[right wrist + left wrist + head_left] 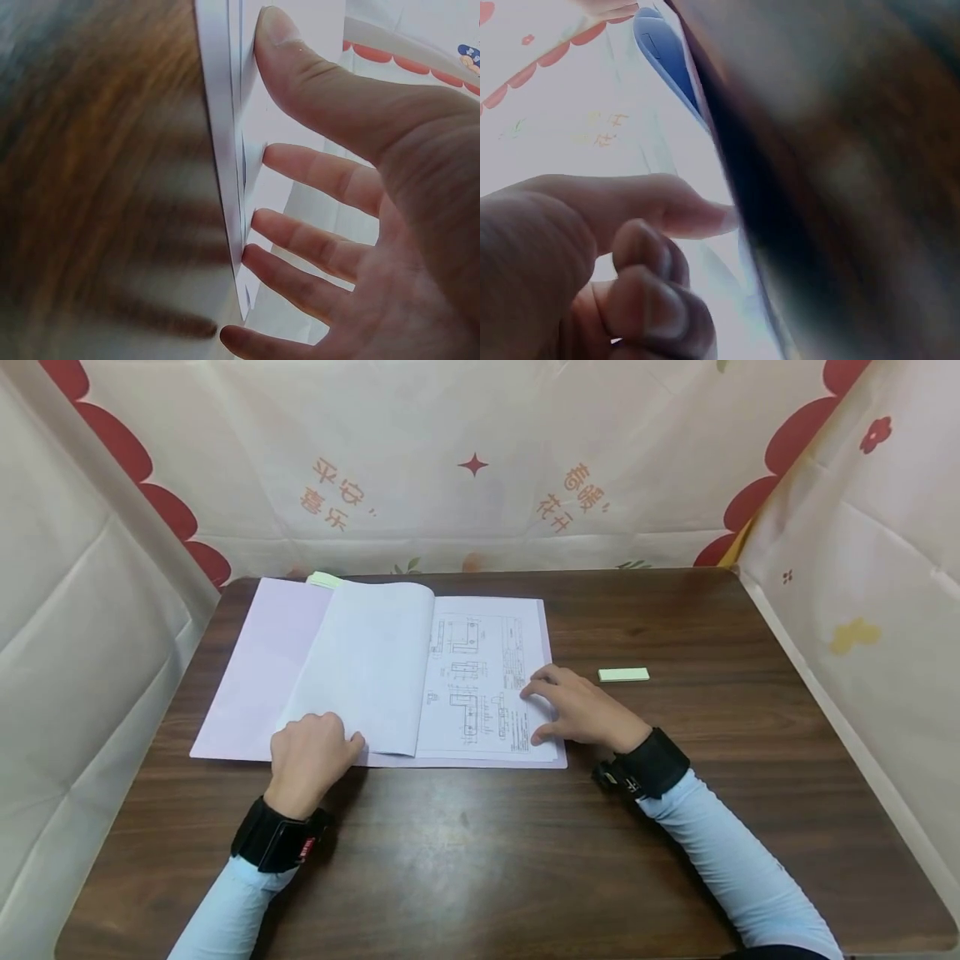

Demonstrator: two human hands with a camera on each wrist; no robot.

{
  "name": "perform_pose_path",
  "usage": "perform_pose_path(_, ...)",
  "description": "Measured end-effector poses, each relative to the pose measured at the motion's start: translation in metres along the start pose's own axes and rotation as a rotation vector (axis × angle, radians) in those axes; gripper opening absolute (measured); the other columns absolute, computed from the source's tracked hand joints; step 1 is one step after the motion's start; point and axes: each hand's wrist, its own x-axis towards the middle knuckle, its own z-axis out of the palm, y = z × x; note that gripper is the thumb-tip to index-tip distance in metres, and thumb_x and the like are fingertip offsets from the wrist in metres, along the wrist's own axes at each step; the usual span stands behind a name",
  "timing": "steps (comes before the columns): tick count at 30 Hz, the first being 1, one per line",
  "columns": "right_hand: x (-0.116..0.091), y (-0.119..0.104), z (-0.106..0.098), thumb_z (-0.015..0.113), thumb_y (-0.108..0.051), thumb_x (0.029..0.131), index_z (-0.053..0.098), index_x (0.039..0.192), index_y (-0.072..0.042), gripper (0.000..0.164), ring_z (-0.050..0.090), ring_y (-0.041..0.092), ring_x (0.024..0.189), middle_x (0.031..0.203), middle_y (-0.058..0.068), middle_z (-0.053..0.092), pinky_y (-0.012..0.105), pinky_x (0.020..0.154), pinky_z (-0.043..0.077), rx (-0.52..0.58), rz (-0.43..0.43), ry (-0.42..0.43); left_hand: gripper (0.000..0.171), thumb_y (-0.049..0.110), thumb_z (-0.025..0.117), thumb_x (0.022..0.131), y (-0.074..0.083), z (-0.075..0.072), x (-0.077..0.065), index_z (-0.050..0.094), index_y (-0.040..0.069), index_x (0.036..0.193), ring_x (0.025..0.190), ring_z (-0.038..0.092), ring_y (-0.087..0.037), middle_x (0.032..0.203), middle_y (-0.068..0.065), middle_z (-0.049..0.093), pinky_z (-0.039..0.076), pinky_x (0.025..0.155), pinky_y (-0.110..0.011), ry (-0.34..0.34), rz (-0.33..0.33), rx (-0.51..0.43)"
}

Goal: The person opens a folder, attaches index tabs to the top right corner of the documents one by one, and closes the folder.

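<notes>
A lilac folder [281,639] lies open on the table, holding white sheets. Its left sheet [371,668] is blank and bows up toward the fold; the right sheet [468,685] carries line drawings of parts. My left hand [311,756] rests at the lower edge of the left side. In the left wrist view its fingers [656,307] are curled with nothing seen in them, and the thumb reaches straight to the paper. My right hand [581,706] is spread at the right sheet's outer edge, with several fingertips [274,154] touching the paper.
A pale green strip [623,675] lies right of the folder on the brown wooden table [450,843]. Another light green piece [324,580] sticks out behind the folder's top edge. Printed cream curtains [472,410] stand at the back and both sides.
</notes>
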Motion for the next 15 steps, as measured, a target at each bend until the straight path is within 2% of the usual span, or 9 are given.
perform_pose_path(4, -0.002, 0.0, -0.002, 0.095, -0.037, 0.073, 0.068, 0.131, -0.015, 0.067, 0.054, 0.033, 0.123, 0.142, 0.015, 0.054, 0.051, 0.102, 0.048, -0.008, 0.008, -0.006, 0.054, 0.02, 0.06, 0.094, 0.004, -0.001, 0.002, 0.034, 0.015, 0.046, 0.046, 0.024, -0.015, 0.054, 0.003, 0.02, 0.018, 0.043, -0.027, -0.015, 0.024, 0.002)
perform_pose_path(8, -0.004, -0.002, -0.005, 0.095, -0.035, 0.074, 0.068, 0.131, -0.014, 0.067, 0.054, 0.034, 0.124, 0.143, 0.015, 0.055, 0.052, 0.104, 0.046, -0.008, 0.005, -0.006, 0.054, 0.018, 0.061, 0.095, 0.015, -0.008, 0.01, 0.037, 0.015, 0.047, 0.045, 0.024, -0.015, 0.052, 0.004, 0.021, 0.018, 0.042, -0.027, 0.031, 0.111, -0.005)
perform_pose_path(12, -0.005, -0.005, -0.006, 0.094, -0.033, 0.074, 0.068, 0.131, -0.013, 0.066, 0.053, 0.035, 0.128, 0.144, 0.015, 0.056, 0.054, 0.108, 0.045, -0.016, -0.008, -0.004, 0.049, 0.026, 0.067, 0.097, 0.037, -0.02, 0.023, 0.05, 0.012, 0.052, 0.045, 0.031, -0.016, 0.051, 0.003, 0.027, 0.022, 0.042, -0.028, 0.09, 0.209, 0.007)
perform_pose_path(15, -0.005, -0.005, -0.007, 0.094, -0.035, 0.074, 0.069, 0.131, -0.014, 0.066, 0.053, 0.035, 0.131, 0.146, 0.014, 0.057, 0.057, 0.112, 0.042, -0.042, 0.003, 0.0, 0.039, 0.032, 0.073, 0.096, 0.057, -0.026, 0.034, 0.063, 0.009, 0.066, 0.048, 0.041, -0.018, 0.052, 0.0, 0.042, 0.029, 0.044, -0.029, 0.079, 0.295, 0.025)
